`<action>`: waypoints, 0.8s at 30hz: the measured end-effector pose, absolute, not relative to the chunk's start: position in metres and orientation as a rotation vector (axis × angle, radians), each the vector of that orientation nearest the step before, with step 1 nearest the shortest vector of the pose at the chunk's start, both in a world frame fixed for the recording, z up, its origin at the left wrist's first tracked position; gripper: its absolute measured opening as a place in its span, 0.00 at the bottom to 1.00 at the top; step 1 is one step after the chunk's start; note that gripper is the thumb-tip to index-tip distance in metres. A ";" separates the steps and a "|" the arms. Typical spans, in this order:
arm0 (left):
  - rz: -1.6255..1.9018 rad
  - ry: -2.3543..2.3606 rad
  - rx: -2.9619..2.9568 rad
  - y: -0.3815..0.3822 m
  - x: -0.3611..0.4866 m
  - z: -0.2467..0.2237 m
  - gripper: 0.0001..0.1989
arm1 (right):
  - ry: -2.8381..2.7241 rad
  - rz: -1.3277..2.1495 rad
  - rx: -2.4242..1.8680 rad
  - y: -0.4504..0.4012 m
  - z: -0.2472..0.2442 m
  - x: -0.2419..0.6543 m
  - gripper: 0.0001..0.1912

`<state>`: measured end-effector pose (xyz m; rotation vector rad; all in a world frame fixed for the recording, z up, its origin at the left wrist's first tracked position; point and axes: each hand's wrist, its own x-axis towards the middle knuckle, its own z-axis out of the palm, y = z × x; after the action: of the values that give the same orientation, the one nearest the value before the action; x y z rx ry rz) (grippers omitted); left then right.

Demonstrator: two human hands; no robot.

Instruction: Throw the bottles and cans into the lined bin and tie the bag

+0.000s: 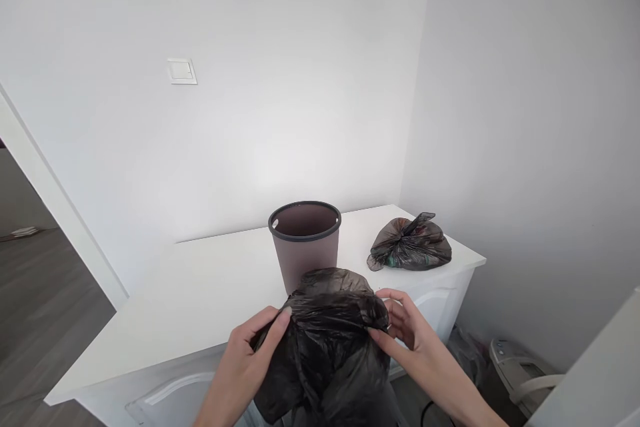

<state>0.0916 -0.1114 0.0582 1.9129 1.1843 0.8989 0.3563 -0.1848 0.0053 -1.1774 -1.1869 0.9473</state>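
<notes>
A thin black garbage bag (330, 347) hangs between my two hands in front of the cabinet's edge. My left hand (250, 347) pinches its left side between thumb and fingers. On the other side, my right hand (403, 330) grips the bag's edge with thumb and curled fingers. Just behind the bag stands an upright brown trash can (307, 253) with a dark rim and handle holes; the bag hides its lower front. To its right lies a knotted, filled black garbage bag (413, 247), with coloured bits showing through the plastic.
Both the can and the tied bag rest on a white cabinet top (215, 287) against the walls. A light switch (182, 71) is on the back wall. At lower right, a grey-white appliance (523, 373) sits on the floor. A door frame (60, 193) rises at left.
</notes>
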 end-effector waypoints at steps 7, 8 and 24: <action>1.004 1.295 1.744 -0.098 0.053 0.069 0.24 | -1.375 0.618 -1.382 -0.186 0.013 0.366 0.24; 1.014 1.309 1.753 -0.098 0.049 0.073 0.24 | -1.417 0.544 -1.435 -0.187 0.014 0.365 0.25; 1.192 1.214 1.997 -0.119 0.093 0.151 0.24 | -1.696 -0.058 -1.237 -0.191 0.055 0.331 0.22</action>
<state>0.0931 -0.1188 0.1505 1.9968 1.2141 1.1918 0.3312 -0.1908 0.0552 -1.2370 -1.6958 -0.0575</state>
